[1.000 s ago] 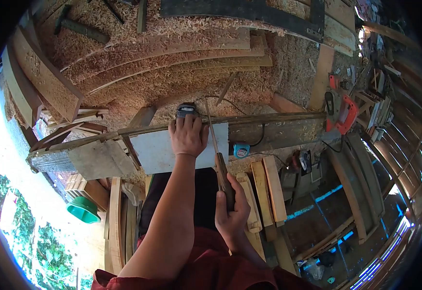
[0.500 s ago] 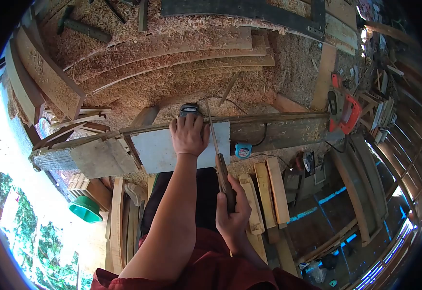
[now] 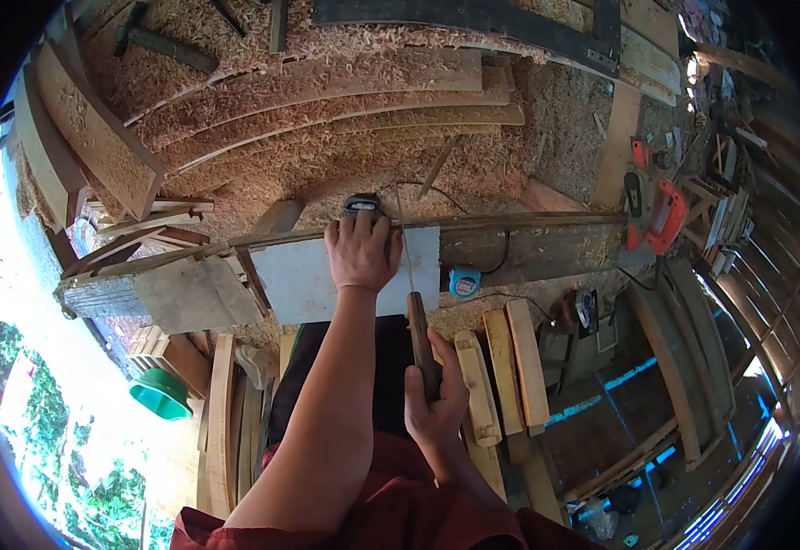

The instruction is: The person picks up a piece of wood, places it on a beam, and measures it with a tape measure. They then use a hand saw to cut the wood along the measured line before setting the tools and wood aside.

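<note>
Left hand (image 3: 361, 252) lies flat, fingers spread, on the pale board (image 3: 313, 275) at centre frame, fingertips over its far edge; it grasps nothing, and judged from its placing it presses the board down to steady it on the bench (image 3: 528, 247); right hand (image 3: 435, 403), lower centre, is clenched round the dark handle of a saw (image 3: 409, 275), whose thin blade runs up across the board near its right end, just beside the left hand; the blade stands on edge, apparently so as to cut across the board. A small dark tool (image 3: 361, 203) sits at the board's far edge, touching or nearly touching the left fingertips; which, cannot be told. A blue tape measure (image 3: 462, 284) lies on the bench just right of the blade; a red power saw (image 3: 655, 213) rests at the right end, well apart. Shavings (image 3: 327, 137) and curved planks fill the upper frame; a green bowl (image 3: 159, 394) lies lower left. Loose wood blocks (image 3: 501, 367) sit close beside the right hand, crowding the handle's side.
</note>
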The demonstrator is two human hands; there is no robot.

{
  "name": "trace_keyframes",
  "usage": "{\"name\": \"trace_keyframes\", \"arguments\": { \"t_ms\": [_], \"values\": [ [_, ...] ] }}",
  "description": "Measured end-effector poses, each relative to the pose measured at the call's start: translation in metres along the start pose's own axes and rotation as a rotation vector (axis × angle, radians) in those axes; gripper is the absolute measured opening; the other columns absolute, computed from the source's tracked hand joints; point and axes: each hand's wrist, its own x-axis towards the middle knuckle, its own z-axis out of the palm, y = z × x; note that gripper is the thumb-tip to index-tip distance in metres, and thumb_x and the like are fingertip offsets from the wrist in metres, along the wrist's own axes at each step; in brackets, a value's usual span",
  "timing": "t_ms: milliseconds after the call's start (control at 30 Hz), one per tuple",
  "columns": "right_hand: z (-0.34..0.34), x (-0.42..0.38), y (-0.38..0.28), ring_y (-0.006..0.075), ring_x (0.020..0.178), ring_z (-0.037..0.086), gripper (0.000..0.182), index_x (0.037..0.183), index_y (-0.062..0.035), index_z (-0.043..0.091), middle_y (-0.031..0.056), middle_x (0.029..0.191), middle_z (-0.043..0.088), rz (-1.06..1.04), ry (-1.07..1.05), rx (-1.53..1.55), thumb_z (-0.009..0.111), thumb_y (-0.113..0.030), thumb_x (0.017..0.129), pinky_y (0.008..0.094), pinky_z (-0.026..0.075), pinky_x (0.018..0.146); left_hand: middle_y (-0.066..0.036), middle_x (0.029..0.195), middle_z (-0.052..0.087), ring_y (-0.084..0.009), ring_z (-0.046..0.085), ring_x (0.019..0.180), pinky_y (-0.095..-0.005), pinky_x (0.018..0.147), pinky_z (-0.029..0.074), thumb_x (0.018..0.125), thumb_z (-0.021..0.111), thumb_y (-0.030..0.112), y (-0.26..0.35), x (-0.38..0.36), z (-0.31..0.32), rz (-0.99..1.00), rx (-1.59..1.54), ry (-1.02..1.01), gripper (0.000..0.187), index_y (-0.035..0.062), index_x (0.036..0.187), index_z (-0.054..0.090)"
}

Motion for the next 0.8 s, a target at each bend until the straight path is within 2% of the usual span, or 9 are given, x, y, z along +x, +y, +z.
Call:
{"name": "trace_keyframes", "arguments": {
  "t_ms": [33,67,133,267,467,567,800],
  "values": [
    [0.001,0.001,0.006,0.0107,0.088,0.065,0.056,0.154,0.0102,0.056,0.0122,0.117,0.075,-0.093,0.015,-0.036,0.067,-0.018,0.108,0.0261,0.054,0.080,-0.005,0.109,0.066,-0.0306,0.061,0.104,-0.0512,0.100,0.043,0.096,0.070,0.034,0.000,0.000,0.000,0.002,-0.003,0.005,0.019,0.0155,0.097,0.071],
    [0.000,0.000,0.012,0.0107,0.088,0.065,0.056,0.154,0.0102,0.056,0.0122,0.117,0.075,-0.093,0.011,-0.037,0.067,-0.018,0.108,0.0261,0.054,0.080,-0.005,0.108,0.065,-0.0307,0.061,0.104,-0.0512,0.100,0.043,0.096,0.070,0.033,0.000,0.000,0.000,0.004,-0.005,0.011,0.018,0.0156,0.097,0.071],
    [-0.004,-0.003,0.021,0.0159,0.092,0.073,0.062,0.161,0.0061,0.051,0.0214,0.131,0.076,0.045,-0.072,-0.051,0.068,-0.019,0.107,0.0299,0.059,0.085,-0.005,0.107,0.065,-0.0308,0.061,0.103,-0.0513,0.100,0.043,0.096,0.071,0.033,0.001,0.001,0.001,0.002,-0.014,0.024,0.018,0.0157,0.097,0.071],
    [-0.003,-0.002,0.028,0.0151,0.090,0.072,0.064,0.163,0.0054,0.050,0.0203,0.131,0.076,-0.012,-0.062,0.020,0.068,-0.020,0.107,0.0295,0.059,0.084,-0.005,0.106,0.065,-0.0308,0.061,0.103,-0.0515,0.101,0.044,0.095,0.072,0.032,0.000,-0.001,0.001,-0.005,-0.010,0.028,0.017,0.0160,0.097,0.071],
    [-0.009,-0.005,0.033,0.0133,0.084,0.070,0.064,0.162,0.0055,0.050,0.0192,0.128,0.077,0.054,-0.117,-0.015,0.067,-0.021,0.106,0.0289,0.059,0.079,-0.005,0.107,0.065,-0.0308,0.061,0.103,-0.0518,0.101,0.044,0.094,0.073,0.031,-0.001,-0.001,0.004,0.005,-0.030,0.062,0.016,0.0164,0.099,0.072],
    [-0.006,-0.004,0.033,0.0160,0.086,0.073,0.063,0.162,0.0054,0.050,0.0219,0.128,0.077,0.004,-0.087,0.005,0.066,-0.020,0.106,0.0307,0.060,0.081,-0.005,0.107,0.065,-0.0307,0.061,0.104,-0.0520,0.102,0.044,0.094,0.073,0.031,-0.001,-0.002,0.004,-0.001,-0.020,0.056,0.016,0.0162,0.100,0.072],
    [-0.002,-0.009,0.036,0.0220,0.094,0.078,0.063,0.162,0.0050,0.051,0.0262,0.134,0.075,0.051,-0.082,-0.023,0.066,-0.018,0.105,0.0347,0.062,0.085,-0.005,0.109,0.066,-0.0310,0.062,0.107,-0.0530,0.106,0.044,0.093,0.073,0.031,-0.001,-0.002,0.004,-0.003,-0.020,0.047,0.018,0.0163,0.104,0.074]
  ]
}}
